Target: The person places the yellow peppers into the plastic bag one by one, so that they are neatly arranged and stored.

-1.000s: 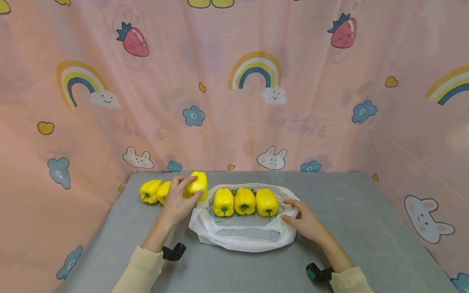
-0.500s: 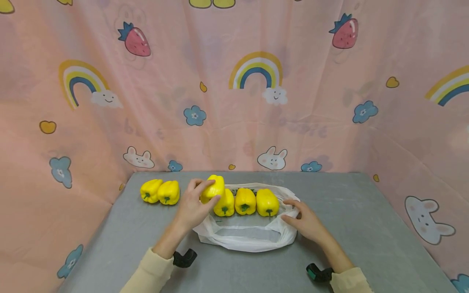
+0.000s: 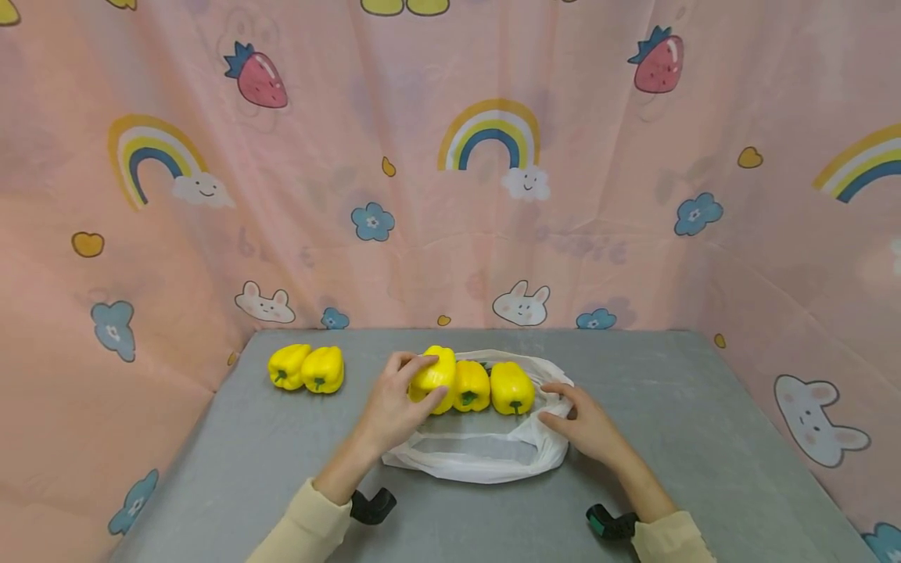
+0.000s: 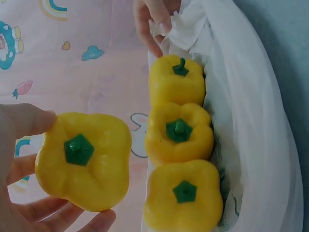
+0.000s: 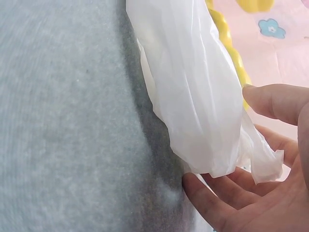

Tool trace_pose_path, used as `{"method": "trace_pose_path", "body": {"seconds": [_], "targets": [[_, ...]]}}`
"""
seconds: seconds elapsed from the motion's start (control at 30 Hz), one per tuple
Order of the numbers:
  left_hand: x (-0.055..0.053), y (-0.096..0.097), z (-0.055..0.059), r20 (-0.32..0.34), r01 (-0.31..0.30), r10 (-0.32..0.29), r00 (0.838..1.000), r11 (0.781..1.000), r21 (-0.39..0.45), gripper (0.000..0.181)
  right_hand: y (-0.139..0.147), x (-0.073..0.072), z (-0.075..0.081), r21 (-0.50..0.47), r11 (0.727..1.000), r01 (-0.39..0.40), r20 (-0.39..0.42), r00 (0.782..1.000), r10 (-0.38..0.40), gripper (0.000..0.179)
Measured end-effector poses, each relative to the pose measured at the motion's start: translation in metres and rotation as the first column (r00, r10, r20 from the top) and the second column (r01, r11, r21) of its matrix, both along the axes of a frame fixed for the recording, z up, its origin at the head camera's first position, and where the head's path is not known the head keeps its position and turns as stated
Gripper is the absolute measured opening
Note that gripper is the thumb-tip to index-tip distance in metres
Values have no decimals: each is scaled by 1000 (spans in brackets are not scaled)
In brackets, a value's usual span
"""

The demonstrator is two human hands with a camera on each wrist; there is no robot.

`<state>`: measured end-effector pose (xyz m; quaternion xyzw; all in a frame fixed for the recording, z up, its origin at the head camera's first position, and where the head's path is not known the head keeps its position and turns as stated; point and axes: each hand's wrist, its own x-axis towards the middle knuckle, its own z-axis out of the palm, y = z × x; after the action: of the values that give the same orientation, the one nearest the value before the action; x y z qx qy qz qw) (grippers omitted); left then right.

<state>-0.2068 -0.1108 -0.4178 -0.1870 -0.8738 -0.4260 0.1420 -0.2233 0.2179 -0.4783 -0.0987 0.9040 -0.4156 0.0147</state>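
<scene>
My left hand (image 3: 394, 400) grips a yellow bell pepper (image 4: 99, 162) above the left end of a white plastic bag (image 3: 461, 469). Thumb and fingers lie around the pepper's sides, and its green stem shows in the left wrist view. Inside the bag's open mouth, three more yellow bell peppers (image 4: 183, 212) stand in a row. From the head, the held pepper hides the leftmost of them. At the bag's right end, my right hand (image 3: 594, 426) holds the rim, with the white plastic (image 5: 207, 121) between thumb and fingers.
Two more yellow bell peppers (image 3: 323, 371) lie side by side at the far left of the grey table (image 3: 704, 438). A pink patterned curtain (image 3: 605, 258) rises behind the table and along its sides. Black devices (image 3: 373, 507) sit at both wrists.
My left hand has carried the pepper rightward from near the two loose ones to over the bag's left end. The right hand has stayed at the bag's right rim.
</scene>
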Motion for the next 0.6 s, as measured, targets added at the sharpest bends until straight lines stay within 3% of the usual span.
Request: {"method": "trace_pose_path", "body": {"seconds": [0.13, 0.4, 0.6], "targets": [[2, 7, -3, 12, 23, -23, 1000, 999, 24, 44, -1, 0, 1, 4, 1000, 3, 3, 1000, -3, 51], [5, 22, -10, -37, 57, -56, 998, 998, 23, 43, -1, -1, 0, 10, 1000, 14, 17, 1000, -14, 51], [11, 34, -14, 12, 75, -75, 997, 997, 16, 43, 0, -1, 0, 5, 1000, 13, 15, 1000, -13, 52]]}}
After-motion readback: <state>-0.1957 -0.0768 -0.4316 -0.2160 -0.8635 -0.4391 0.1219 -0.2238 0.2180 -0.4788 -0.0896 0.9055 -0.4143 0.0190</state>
